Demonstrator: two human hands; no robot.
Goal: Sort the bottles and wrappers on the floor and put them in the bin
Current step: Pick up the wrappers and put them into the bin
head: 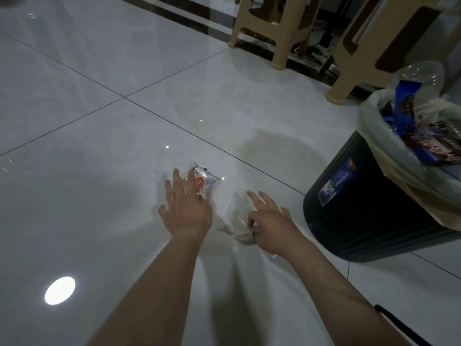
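While both hands work floor (99, 121): left hand (185, 208) spread flat, pinning printed wrapper (205, 182) at 12 o'clock; right hand (270, 224) pinches clear wrapper (238, 213); bin (369, 208) at 3 o'clock, already heaped, within easy drop.

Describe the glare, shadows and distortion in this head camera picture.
Head view: a bright oval lamp reflection glares off the glossy floor tiles; soft shadows pool around the left hand and right hand; wide-angle bending tilts the bin and stools; clear wrappers show faintly.
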